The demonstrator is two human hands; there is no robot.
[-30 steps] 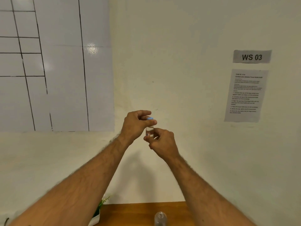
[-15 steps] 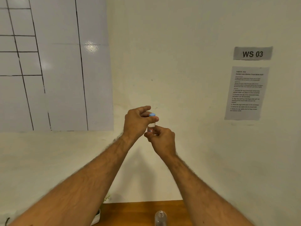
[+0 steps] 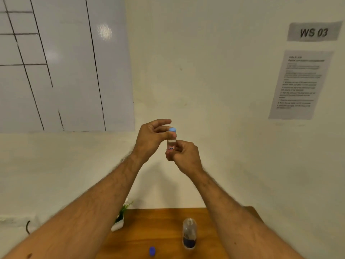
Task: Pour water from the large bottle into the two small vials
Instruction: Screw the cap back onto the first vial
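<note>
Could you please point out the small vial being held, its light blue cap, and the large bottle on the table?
small vial (image 3: pixel 171 144): head view, on its clear body above the label.
light blue cap (image 3: pixel 172 129): head view, on the cap's top.
large bottle (image 3: pixel 189 233): head view, on its clear middle.
</note>
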